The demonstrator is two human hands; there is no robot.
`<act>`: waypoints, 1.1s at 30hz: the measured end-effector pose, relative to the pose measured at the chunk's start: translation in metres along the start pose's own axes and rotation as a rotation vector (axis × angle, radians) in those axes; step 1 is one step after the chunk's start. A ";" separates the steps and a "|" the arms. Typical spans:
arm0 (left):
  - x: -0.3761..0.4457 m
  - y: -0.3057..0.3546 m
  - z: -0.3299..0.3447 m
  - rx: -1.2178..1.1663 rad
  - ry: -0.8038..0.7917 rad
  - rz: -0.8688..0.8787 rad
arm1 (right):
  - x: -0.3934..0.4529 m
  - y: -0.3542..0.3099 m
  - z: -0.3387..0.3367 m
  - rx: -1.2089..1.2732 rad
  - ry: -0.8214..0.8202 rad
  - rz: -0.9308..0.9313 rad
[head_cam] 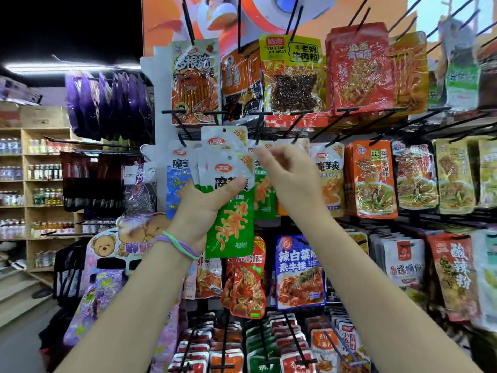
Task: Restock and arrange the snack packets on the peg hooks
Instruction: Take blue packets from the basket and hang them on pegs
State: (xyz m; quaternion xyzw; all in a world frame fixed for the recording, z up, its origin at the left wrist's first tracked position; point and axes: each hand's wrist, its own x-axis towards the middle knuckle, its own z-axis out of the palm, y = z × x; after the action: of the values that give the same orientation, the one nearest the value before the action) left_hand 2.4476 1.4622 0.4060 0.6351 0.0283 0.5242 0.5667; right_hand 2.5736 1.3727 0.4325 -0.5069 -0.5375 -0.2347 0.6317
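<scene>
My left hand (200, 208) grips a fanned stack of green-and-white snack packets (230, 211), thumb across their fronts, raised before the middle row of the rack. My right hand (289, 179) is lifted beside the stack, blurred, its fingers curled near the packets' top edges; whether it pinches one I cannot tell. Behind the stack a black peg hook (258, 127) juts out above more green packets (265, 195). A blue packet (176, 184) of the same brand hangs to the left, an orange one (329, 179) to the right.
Rows of peg hooks carry many snack packets: red and yellow ones (293, 74) above, a blue-bordered packet (298, 273) and a shrimp packet (244, 286) below. Purple bags (107, 103) hang at left. Wooden shelves (40, 184) with bottles stand far left.
</scene>
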 end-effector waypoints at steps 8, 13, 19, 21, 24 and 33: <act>0.000 -0.007 0.006 0.026 -0.065 -0.006 | 0.006 0.002 -0.003 0.285 -0.169 0.302; 0.000 -0.011 0.013 -0.079 -0.003 0.111 | -0.003 0.003 0.008 0.554 -0.122 0.466; 0.005 -0.014 -0.002 0.035 0.149 0.057 | 0.015 0.015 -0.003 0.382 0.033 0.388; 0.012 -0.019 -0.013 0.025 0.187 0.072 | 0.019 0.023 -0.012 0.331 0.020 0.270; 0.011 -0.021 -0.020 0.051 0.201 0.084 | 0.017 0.024 -0.013 0.222 -0.014 0.079; 0.006 -0.012 -0.018 -0.040 0.156 0.087 | 0.041 0.023 0.006 0.134 0.031 -0.012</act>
State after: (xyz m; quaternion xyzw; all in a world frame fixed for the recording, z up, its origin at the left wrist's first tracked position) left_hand 2.4445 1.4829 0.3972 0.5817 0.0345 0.5964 0.5520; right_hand 2.6032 1.3973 0.4606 -0.4565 -0.5451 -0.2099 0.6711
